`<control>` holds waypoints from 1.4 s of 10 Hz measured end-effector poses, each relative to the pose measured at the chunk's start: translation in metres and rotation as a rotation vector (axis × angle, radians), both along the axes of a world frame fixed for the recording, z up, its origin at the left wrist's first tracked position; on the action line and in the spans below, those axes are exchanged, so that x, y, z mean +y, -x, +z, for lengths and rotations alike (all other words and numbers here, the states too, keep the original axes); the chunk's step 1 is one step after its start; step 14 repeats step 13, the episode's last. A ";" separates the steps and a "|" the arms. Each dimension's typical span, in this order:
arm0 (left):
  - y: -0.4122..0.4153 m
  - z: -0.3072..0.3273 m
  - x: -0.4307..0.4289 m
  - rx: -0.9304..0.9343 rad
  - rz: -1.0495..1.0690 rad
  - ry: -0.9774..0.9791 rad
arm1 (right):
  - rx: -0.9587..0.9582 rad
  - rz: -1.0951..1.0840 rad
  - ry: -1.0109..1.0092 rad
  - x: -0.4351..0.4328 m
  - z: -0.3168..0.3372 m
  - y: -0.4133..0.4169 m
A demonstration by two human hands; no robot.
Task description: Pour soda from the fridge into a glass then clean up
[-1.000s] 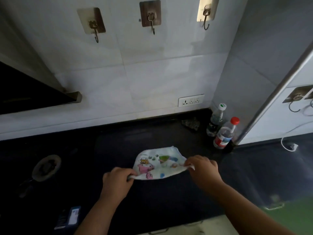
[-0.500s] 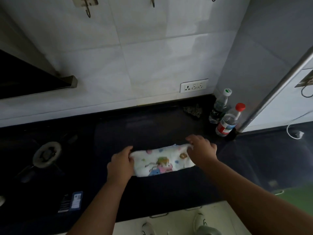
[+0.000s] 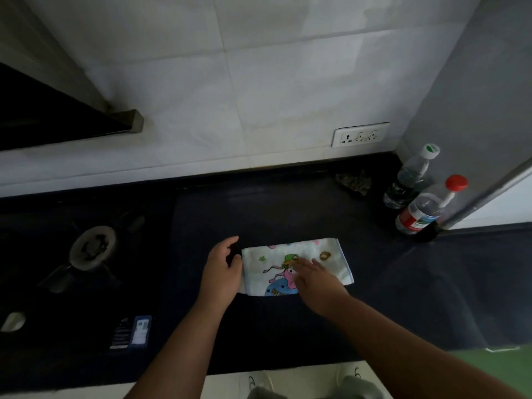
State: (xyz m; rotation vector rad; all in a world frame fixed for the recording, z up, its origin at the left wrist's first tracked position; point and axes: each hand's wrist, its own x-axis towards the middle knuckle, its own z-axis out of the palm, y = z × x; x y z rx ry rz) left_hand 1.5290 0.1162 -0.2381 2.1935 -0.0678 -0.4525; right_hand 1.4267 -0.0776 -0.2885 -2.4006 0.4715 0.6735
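Note:
A white cloth printed with colourful cartoons lies folded and flat on the dark countertop. My left hand rests at its left edge, the thumb touching the fold and the fingers apart. My right hand lies flat on top of the cloth, fingers spread and slightly blurred. Neither hand is closed around anything. No glass and no soda are in view.
Two plastic bottles stand at the back right corner, one with a red cap and one with a white cap. A gas burner sits at the left, a small dark packet near the front edge, a wall socket behind.
The cloth was held up by both hands, then lowered and folded onto the counter. Both hands have let go of its ends; the right one now lies flat on it.

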 end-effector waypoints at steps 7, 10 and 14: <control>-0.071 0.017 -0.010 -0.032 0.155 0.213 | 0.059 0.062 0.291 -0.059 -0.042 -0.184; -0.066 0.052 -0.018 -0.028 0.162 0.225 | -0.259 -0.311 -0.057 -0.060 0.004 -0.167; -0.029 0.103 -0.069 -0.034 0.054 0.258 | -0.554 -0.836 -0.621 -0.076 0.100 -0.045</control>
